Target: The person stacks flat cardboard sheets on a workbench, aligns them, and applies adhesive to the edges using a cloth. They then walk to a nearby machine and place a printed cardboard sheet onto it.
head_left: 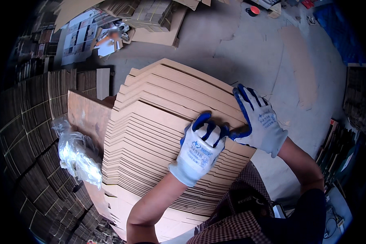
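A fanned stack of flat brown cardboard sheets [150,134] slopes in front of me, its edges overlapping in steps. My left hand [201,144], in a white glove with blue fingers and palm, rests over the middle of the stack. Its fingers curl onto the cardboard near a dark gap between sheets; the fingertips are partly hidden. At the stack's right edge is my right hand [259,121], gloved alike. Its thumb and fingers are spread, with the blue palm side against the sheet edges.
Under the stack's left side shows a brown board [87,114], with crumpled clear plastic [78,156] beside it. Tied cardboard bundles [32,118] line the left. More bundles [150,14] lie at the back on the grey floor [240,57]. A blue sheet [341,32] is far right.
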Demonstrator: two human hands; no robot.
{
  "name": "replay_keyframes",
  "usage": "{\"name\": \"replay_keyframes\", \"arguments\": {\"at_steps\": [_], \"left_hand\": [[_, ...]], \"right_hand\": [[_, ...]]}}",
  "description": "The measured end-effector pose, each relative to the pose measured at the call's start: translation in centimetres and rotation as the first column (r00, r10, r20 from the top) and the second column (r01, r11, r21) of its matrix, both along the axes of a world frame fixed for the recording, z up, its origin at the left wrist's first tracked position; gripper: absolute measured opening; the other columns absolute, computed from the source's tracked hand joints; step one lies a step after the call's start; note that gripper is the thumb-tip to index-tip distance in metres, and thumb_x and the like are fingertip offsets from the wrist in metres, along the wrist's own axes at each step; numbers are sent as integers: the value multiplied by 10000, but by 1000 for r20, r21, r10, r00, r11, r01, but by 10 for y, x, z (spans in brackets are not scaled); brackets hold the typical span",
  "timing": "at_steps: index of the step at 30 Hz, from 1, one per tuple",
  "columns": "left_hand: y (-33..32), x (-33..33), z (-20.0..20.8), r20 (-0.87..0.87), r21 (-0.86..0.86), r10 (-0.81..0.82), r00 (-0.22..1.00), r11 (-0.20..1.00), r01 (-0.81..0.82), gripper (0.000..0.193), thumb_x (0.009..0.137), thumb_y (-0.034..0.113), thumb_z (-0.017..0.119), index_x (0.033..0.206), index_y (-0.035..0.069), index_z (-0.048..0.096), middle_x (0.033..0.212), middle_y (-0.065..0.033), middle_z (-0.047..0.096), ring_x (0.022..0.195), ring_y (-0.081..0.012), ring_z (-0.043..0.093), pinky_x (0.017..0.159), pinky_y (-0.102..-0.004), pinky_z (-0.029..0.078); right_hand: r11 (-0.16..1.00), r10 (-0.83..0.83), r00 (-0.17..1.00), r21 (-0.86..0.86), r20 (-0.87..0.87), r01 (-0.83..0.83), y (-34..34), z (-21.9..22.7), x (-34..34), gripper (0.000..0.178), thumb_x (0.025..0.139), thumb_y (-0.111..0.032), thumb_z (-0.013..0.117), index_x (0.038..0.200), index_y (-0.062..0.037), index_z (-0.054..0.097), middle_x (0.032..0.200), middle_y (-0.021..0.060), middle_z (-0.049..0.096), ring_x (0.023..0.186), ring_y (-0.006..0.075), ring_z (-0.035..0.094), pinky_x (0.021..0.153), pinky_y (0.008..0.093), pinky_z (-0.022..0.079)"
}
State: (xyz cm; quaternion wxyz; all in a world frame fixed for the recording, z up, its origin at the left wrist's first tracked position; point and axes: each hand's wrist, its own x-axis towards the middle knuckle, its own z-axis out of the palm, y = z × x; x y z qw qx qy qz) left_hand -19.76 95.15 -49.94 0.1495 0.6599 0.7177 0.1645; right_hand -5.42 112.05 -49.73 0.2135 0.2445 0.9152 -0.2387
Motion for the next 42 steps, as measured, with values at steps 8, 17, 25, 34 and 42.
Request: {"name": "replay_keyframes", "arguments": {"at_steps": [8,17,25,34,42], "left_hand": [[-5,3,-9,52,21,30,998,999,-31,160,774,102,682,925,146,712,978,-39,645,889,-194,650,794,-346,547],[9,-9,23,29,-197,-104,994,975,108,118,802,209,675,911,169,692,931,-24,622,881,-188,586,811,-347,488],[13,-18,11,120,-258,-93,988,958,122,232,776,252,732,961,126,672,857,-48,659,791,-190,616,813,-350,493],[7,-18,19,-10,-313,-214,977,928,200,312,792,278,701,1063,138,638,1021,-78,628,1016,-198,601,902,-360,482],[-8,-8,0,114,-273,-99,988,954,128,118,825,191,610,939,164,606,915,-26,567,895,-205,578,790,-320,481]], "right_hand": [[999,33,999,25,1,-33,-1,-2,0,1119,743,-548,783,1561,-37,216,1589,214,256,1440,402,317,1155,544,310],[999,34,999,-14,-21,-34,1,-1,-2,1122,735,-545,791,1555,-23,231,1593,212,248,1439,396,322,1153,535,317],[999,48,998,-9,48,-47,1,2,-4,1161,731,-534,801,1567,-22,180,1603,226,218,1449,423,298,1149,559,328],[999,21,1000,-26,15,-20,0,-2,-1,1141,749,-531,791,1571,-31,179,1609,222,215,1456,428,286,1159,572,303],[999,17,1000,-31,2,-17,-1,-1,-3,1108,764,-559,763,1550,5,221,1578,241,259,1437,426,314,1160,531,310]]}}
